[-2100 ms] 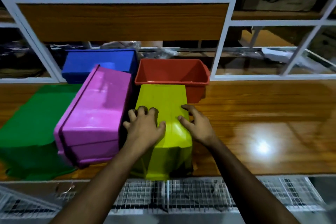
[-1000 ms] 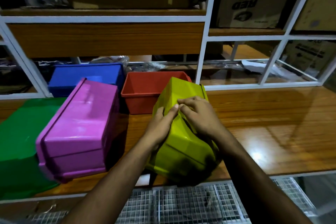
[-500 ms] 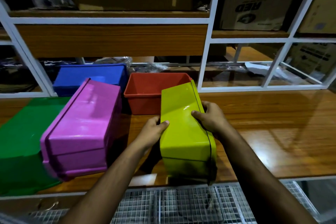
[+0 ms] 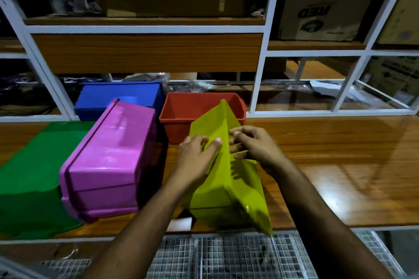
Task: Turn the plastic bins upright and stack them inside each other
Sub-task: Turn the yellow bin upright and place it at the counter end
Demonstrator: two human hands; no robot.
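A glossy wooden desk (image 4: 340, 154) runs in front of white-framed shelves of cardboard boxes. At its front edge both hands clench the yellow bin (image 4: 224, 188): the left hand (image 4: 197, 154) against its left wall, the right hand (image 4: 254, 145) with fingers hooked over the raised edge. Half a second ago the bin stood on its side, bottom facing the camera; now it has rolled further and its opening shows on the right, so the flip is nearly finished. Behind it the red bin (image 4: 181, 108) sits upright, likely the next nest. The pink bin (image 4: 108, 154), blue bin (image 4: 118, 97) and green bin (image 4: 29, 176) remain upside down.
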